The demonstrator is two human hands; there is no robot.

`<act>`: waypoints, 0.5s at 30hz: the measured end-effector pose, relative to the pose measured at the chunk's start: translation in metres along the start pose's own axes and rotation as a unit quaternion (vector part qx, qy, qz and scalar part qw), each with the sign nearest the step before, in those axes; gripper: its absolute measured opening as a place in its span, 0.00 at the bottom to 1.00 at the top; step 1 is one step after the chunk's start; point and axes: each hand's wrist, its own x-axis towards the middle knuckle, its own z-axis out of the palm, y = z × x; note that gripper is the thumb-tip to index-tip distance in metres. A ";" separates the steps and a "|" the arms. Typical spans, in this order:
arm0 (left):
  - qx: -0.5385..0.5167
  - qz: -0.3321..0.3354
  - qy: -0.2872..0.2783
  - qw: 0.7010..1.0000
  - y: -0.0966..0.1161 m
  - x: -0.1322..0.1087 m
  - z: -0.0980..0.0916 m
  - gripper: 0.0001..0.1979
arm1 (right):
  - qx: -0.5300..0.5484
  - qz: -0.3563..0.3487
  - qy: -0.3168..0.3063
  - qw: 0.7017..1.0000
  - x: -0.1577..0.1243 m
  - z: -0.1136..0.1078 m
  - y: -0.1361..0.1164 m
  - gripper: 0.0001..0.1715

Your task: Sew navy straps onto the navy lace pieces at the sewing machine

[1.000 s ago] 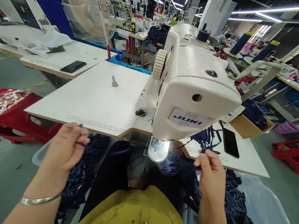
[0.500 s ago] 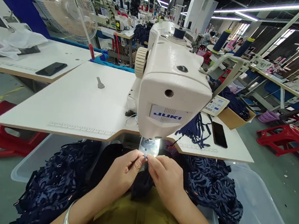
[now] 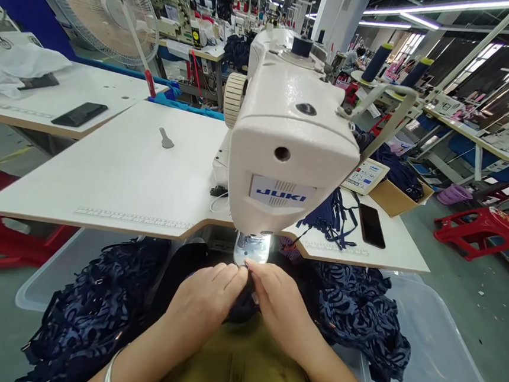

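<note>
A white JUKI sewing machine (image 3: 285,140) stands on a white table (image 3: 117,173), its lit needle plate (image 3: 252,249) just past my fingertips. My left hand (image 3: 207,297) and my right hand (image 3: 278,303) meet below that plate, fingers pinched together on a dark navy piece (image 3: 239,305) in my lap. What exactly sits between the fingertips is too small to name. Piles of navy lace fabric (image 3: 92,313) lie on both sides of me.
Clear plastic bins (image 3: 435,361) hold the fabric left and right. A black phone (image 3: 371,225), navy straps (image 3: 335,216) and a control panel (image 3: 365,176) lie right of the machine. A fan (image 3: 98,11), a neighbouring table with another phone (image 3: 79,114) and red stools (image 3: 478,228) surround the station.
My hands, apart one second ago, came together at the centre under the needle plate. Since half a second ago they edged slightly closer to the plate.
</note>
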 end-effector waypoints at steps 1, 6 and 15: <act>-0.002 0.000 -0.003 1.000 0.001 0.000 0.000 0.09 | 0.025 0.016 -0.012 0.999 0.000 -0.004 0.001 0.20; -0.021 -0.013 -0.009 1.000 0.002 0.001 0.000 0.09 | 0.075 0.069 -0.060 0.993 -0.001 -0.019 0.004 0.16; -0.069 -0.092 -0.004 0.993 0.012 -0.007 0.014 0.12 | 0.078 0.116 0.121 0.983 -0.001 0.000 0.012 0.07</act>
